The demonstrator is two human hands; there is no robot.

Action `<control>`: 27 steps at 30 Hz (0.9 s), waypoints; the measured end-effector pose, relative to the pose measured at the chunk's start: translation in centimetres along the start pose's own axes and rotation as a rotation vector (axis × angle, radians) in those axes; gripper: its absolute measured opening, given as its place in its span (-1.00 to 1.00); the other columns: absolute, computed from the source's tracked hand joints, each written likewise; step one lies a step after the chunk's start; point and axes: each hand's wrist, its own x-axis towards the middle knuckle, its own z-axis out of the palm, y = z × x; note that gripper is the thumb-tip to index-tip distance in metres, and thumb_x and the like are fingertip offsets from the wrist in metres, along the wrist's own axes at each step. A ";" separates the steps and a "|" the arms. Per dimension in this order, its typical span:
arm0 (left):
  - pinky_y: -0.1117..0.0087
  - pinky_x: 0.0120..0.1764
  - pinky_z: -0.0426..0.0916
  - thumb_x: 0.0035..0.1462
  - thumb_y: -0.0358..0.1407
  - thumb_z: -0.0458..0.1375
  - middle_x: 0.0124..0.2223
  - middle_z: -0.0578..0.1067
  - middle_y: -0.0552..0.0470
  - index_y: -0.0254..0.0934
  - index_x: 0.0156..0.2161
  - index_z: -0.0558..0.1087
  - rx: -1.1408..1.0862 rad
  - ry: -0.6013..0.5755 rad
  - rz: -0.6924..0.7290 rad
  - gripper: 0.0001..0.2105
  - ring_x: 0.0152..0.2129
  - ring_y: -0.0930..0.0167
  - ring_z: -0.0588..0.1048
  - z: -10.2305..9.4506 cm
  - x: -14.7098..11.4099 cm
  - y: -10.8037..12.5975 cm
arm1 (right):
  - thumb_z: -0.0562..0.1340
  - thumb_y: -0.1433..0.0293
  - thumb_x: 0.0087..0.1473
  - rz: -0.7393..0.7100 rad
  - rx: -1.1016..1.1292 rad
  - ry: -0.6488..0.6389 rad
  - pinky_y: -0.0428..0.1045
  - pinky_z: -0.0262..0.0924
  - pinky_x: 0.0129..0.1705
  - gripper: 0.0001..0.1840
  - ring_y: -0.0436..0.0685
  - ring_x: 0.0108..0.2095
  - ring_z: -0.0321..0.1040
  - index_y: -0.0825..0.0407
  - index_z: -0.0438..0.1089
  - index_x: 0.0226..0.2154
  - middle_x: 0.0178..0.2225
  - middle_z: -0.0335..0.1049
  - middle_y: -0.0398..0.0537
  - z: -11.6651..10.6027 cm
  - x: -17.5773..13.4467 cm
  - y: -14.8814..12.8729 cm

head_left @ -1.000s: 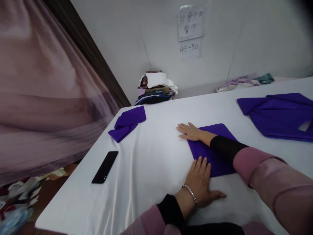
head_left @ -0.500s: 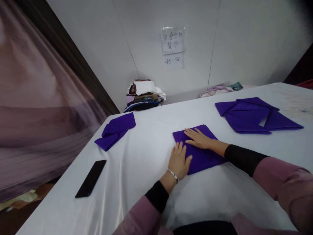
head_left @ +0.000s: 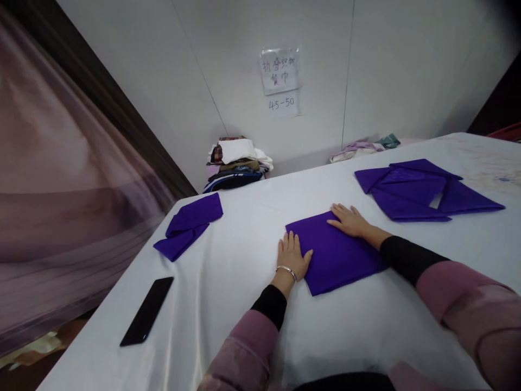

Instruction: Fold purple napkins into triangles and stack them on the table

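Observation:
A purple cloth napkin (head_left: 342,255), folded into a flat square, lies on the white-covered table before me. My left hand (head_left: 293,255) rests along its left edge, fingers stretched out and thumb on the cloth. Across the far right part of the napkin lies my right hand (head_left: 349,220), palm down with its fingers spread. Neither hand grips anything; both press flat. The right wrist and black cuff cover part of the napkin's right edge.
Several folded purple napkins (head_left: 411,190) overlap at the right. Two purple folds (head_left: 189,222) lie at the left, above a black phone (head_left: 147,310). Behind the white table (head_left: 240,260), a clothes pile (head_left: 236,165) stands by the wall. A pink curtain (head_left: 73,179) hangs at left.
My right hand has slid right across the napkin toward its far right edge. The left hand has shifted slightly left to the napkin's left edge. The view has tilted a little.

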 end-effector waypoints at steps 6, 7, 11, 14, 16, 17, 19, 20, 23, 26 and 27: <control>0.03 0.21 -0.12 0.20 0.03 -0.21 0.31 0.01 -0.27 -0.47 0.24 0.07 0.011 -0.008 -0.001 -0.33 0.25 0.13 -0.08 0.0 0.1 0.0 | -0.14 -0.04 0.14 -0.018 -0.026 0.058 0.32 -0.34 0.22 -0.21 0.29 0.28 -0.26 0.14 0.00 0.24 0.28 -0.15 0.19 -0.7 -2.8 -2.1; 0.04 0.21 -0.12 0.20 0.03 -0.21 0.31 0.00 -0.28 -0.48 0.24 0.07 0.012 -0.012 0.001 -0.32 0.25 0.13 -0.08 0.0 0.1 0.0 | -0.14 -0.05 0.14 -0.094 -0.008 0.058 0.30 -0.35 0.23 -0.21 0.28 0.28 -0.27 0.12 -0.01 0.24 0.28 -0.15 0.16 -0.4 -3.6 -3.1; 0.05 0.21 -0.12 0.20 0.02 -0.22 0.31 -0.01 -0.26 -0.47 0.24 0.06 0.026 -0.023 -0.007 -0.33 0.26 0.14 -0.09 -0.1 0.2 0.1 | -0.12 -0.08 0.13 -0.288 0.057 0.019 0.27 -0.32 0.23 -0.23 0.26 0.27 -0.22 -0.01 -0.02 0.25 0.27 -0.08 0.08 0.8 -6.3 -5.1; 0.07 0.22 -0.15 0.19 0.05 -0.26 0.32 -0.05 -0.22 -0.46 0.26 0.03 0.046 -0.056 -0.020 -0.31 0.26 0.16 -0.13 -0.2 0.4 0.1 | -0.13 -0.08 0.13 -0.187 0.007 0.025 0.30 -0.30 0.22 -0.23 0.29 0.26 -0.18 0.00 0.01 0.24 0.27 -0.06 0.10 0.8 -7.1 -3.5; 0.09 0.23 -0.18 0.19 0.07 -0.31 0.33 -0.07 -0.20 -0.46 0.27 0.00 0.061 -0.082 -0.025 -0.29 0.27 0.18 -0.16 -0.4 0.4 0.2 | -0.15 -0.08 0.13 -0.065 -0.046 0.042 0.33 -0.28 0.20 -0.21 0.32 0.26 -0.16 0.07 0.03 0.23 0.26 -0.05 0.16 0.3 -7.6 -2.2; 0.10 0.23 -0.19 0.19 0.07 -0.33 0.33 -0.08 -0.19 -0.46 0.27 -0.01 0.070 -0.091 -0.027 -0.28 0.27 0.18 -0.16 -0.4 0.5 0.2 | -0.15 -0.07 0.14 -0.026 -0.066 0.055 0.33 -0.28 0.20 -0.21 0.32 0.25 -0.15 0.09 0.04 0.23 0.25 -0.04 0.18 0.0 -8.0 -1.7; 0.11 0.23 -0.19 0.19 0.08 -0.36 0.34 -0.09 -0.18 -0.44 0.28 -0.03 0.083 -0.099 -0.027 -0.27 0.27 0.19 -0.17 -0.4 0.5 0.2 | -0.16 -0.07 0.14 -0.026 -0.080 0.087 0.31 -0.29 0.21 -0.21 0.31 0.26 -0.17 0.09 0.02 0.24 0.26 -0.05 0.17 -0.2 -9.2 -1.6; 0.11 0.23 -0.19 0.18 0.08 -0.36 0.34 -0.09 -0.18 -0.44 0.28 -0.04 0.086 -0.101 -0.026 -0.27 0.27 0.19 -0.17 -0.4 0.5 0.3 | -0.16 -0.07 0.14 -0.058 -0.074 0.101 0.29 -0.30 0.22 -0.22 0.30 0.27 -0.19 0.06 -0.01 0.25 0.27 -0.07 0.14 -0.1 -9.9 -1.9; 0.11 0.23 -0.19 0.18 0.09 -0.35 0.34 -0.09 -0.19 -0.44 0.28 -0.03 0.083 -0.096 -0.026 -0.27 0.27 0.18 -0.17 -0.3 0.6 0.2 | -0.16 -0.07 0.14 -0.138 -0.045 0.086 0.27 -0.30 0.23 -0.23 0.27 0.27 -0.22 0.00 -0.06 0.27 0.28 -0.10 0.06 0.5 -11.9 -3.2; 0.12 0.23 -0.19 0.18 0.09 -0.34 0.34 -0.09 -0.20 -0.47 0.27 -0.03 0.076 -0.094 -0.022 -0.26 0.27 0.18 -0.17 -0.5 0.7 0.1 | -0.17 -0.09 0.13 -0.109 -0.043 0.054 0.28 -0.25 0.21 -0.21 0.28 0.27 -0.21 0.02 -0.06 0.27 0.28 -0.11 0.08 1.0 -12.8 -3.9; 0.12 0.23 -0.19 0.18 0.08 -0.34 0.34 -0.09 -0.20 -0.47 0.27 -0.03 0.071 -0.100 -0.022 -0.26 0.27 0.18 -0.17 -0.7 0.7 0.1 | -0.17 -0.09 0.13 -0.100 -0.046 0.052 0.28 -0.24 0.21 -0.20 0.28 0.27 -0.21 0.03 -0.05 0.27 0.28 -0.12 0.08 1.1 -12.9 -3.9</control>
